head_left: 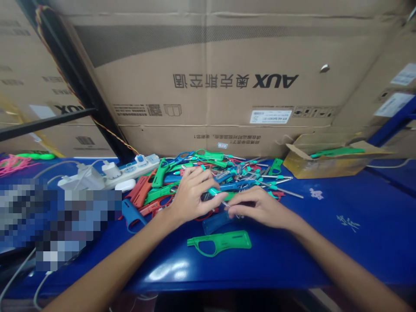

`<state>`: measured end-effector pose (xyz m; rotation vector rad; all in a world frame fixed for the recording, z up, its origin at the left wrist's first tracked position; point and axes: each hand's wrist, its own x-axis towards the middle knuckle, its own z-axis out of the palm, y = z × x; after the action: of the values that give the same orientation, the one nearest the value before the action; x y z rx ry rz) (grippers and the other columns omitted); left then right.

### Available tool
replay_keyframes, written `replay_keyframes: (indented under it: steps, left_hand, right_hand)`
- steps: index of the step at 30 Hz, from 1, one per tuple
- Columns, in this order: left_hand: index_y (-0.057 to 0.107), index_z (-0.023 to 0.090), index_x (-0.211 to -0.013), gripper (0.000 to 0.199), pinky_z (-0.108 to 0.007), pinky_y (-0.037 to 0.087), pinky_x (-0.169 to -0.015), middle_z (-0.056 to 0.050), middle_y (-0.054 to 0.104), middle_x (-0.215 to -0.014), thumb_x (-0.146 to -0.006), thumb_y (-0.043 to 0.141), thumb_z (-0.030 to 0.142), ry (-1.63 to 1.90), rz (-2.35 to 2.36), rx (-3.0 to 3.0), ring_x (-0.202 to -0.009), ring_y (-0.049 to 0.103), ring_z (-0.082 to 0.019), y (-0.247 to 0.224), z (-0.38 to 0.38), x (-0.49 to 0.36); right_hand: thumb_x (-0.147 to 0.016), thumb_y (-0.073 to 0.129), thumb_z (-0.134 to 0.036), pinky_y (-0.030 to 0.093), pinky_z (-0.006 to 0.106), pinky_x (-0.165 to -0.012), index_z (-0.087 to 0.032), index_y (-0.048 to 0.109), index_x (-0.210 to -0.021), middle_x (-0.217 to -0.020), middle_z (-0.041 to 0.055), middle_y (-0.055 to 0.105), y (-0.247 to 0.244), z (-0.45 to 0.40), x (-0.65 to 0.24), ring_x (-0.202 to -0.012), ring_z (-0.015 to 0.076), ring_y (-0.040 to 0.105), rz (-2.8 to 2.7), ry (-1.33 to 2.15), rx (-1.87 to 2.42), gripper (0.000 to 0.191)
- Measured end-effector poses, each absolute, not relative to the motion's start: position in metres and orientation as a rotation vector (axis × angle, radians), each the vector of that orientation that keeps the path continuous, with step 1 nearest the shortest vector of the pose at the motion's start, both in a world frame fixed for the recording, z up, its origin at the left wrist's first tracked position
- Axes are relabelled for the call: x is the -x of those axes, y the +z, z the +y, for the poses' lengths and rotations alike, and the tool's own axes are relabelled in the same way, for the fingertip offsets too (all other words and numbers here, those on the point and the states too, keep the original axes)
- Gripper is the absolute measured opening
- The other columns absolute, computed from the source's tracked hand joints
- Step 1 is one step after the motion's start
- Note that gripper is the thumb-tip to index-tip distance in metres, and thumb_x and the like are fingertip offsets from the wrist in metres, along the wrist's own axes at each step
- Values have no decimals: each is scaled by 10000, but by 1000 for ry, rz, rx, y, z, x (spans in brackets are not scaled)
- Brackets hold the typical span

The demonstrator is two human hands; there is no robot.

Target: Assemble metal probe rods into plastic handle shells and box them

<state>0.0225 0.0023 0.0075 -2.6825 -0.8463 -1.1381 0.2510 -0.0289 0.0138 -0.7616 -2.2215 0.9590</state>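
Observation:
Over the middle of a heap of lighter parts (175, 173), my left hand (195, 193) is closed around a small lighter part with a teal end (213, 191). A thin pale wire (225, 204) runs from it toward my right hand (260, 207). The thumb and forefinger of that hand are pinched together at the wire's far end. Below both hands, a green lighter shell half (227, 242) lies flat on the blue table, with a trigger loop at its left. A blue shell (216, 222) lies just behind it, partly under my hands.
A power strip (149, 164) with plugged-in chargers stands left of the heap. At the back right sits an open cardboard box (328, 167) with green pieces inside. Large cartons (227, 47) wall off the back. Pink and green items (19, 162) lie far left, near a blurred-out area.

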Motion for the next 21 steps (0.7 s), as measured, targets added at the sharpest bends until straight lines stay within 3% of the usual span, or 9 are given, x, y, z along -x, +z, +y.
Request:
replay_keyframes:
  steps: [6,12,21]
  left_hand:
    - [661,205,-827,278,-371,317,-784,-19,616,-794,-925,587,453,-1125,-777,2691,-786,477,-191,7,4,-21]
    - [635,196,-782,319,-368,326,-783,-19,611,-748,-946,560,459,-1068,-751,2702,-773,482,-190,8,4,-21]
    - [640,203,-885,306,-342,328,-790,-3,631,-775,-986,522,466,-868,-660,2812,-785,507,-175,5,3,-21]
  right_hand:
    - [-906,652,-394,387,223,-545,-191,760,-888,-670,-18,695,10,-27,-253,-528,82,519,-2199,987,869,231]
    - [-931,600,-433,430,255,-649,-194,745,-900,-830,25,737,11,-25,-253,-694,130,596,-2133,894,987,282]
    - [-946,568,-439,414,247,-606,-190,702,-862,-703,-1,692,7,-21,-254,-617,120,587,-2158,809,1037,295]
